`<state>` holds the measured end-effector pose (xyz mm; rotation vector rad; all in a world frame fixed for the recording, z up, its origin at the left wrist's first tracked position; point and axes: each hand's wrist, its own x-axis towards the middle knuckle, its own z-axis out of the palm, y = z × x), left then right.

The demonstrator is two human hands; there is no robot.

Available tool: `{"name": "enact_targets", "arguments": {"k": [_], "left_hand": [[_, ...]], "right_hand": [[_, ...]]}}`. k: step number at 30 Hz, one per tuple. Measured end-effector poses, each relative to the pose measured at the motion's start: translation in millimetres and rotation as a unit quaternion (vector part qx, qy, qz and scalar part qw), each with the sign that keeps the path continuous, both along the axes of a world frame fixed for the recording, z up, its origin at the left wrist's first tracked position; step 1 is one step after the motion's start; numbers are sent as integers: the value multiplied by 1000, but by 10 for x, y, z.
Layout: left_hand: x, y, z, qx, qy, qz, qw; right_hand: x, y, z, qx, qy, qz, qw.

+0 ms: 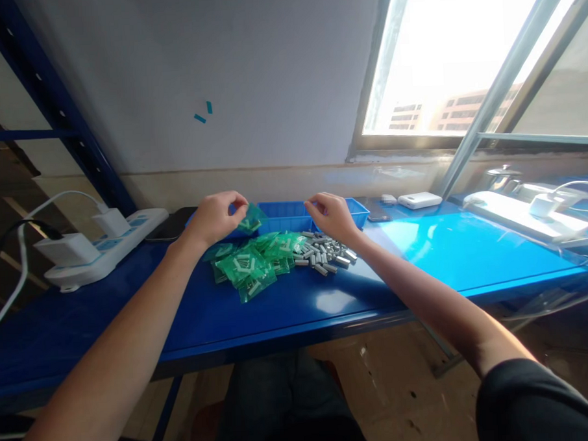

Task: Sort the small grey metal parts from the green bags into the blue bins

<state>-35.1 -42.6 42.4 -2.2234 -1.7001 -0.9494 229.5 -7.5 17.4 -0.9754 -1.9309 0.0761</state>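
My left hand [220, 216] pinches a small green plastic bag [252, 219] by its edge, above the left part of a blue tray [284, 210]. Short pale pieces show through that bag. My right hand [331, 213] is over the tray's right half with thumb and fingers pressed together; whatever is between the fingertips, if anything, is too small to make out. Below the hands lies a heap of filled green bags [250, 264]. Touching its right side is a loose pile of short grey metal cylinders [322, 252], partly under my right wrist.
Power strips stand at the left [105, 251] and right [513, 217], with plugs and cables. A dark flat object [170, 224] lies left of the tray. A white box-shaped device [420, 200] is at the back right. The blue table's front edge [289, 338] runs near my lap.
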Motion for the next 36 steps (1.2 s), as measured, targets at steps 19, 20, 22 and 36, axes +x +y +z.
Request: {"name": "enact_targets", "arguments": {"k": [19,20,22,36], "left_hand": [[609,-43,-378,-39,-75,-276,957],[614,-66,-361,-43,-95,-276,955],[628,-111,-322,-60,-144,-286,945],[267,182,-401,18,-75,-116,990]], "right_hand": [[-409,-98,-169,-171,127,99,972],[-411,-115,-163,-163,128,107,972],[-413,-158,-148,-145,125,126,973],[-305,-308,-101,-77,-233,122,962]]}}
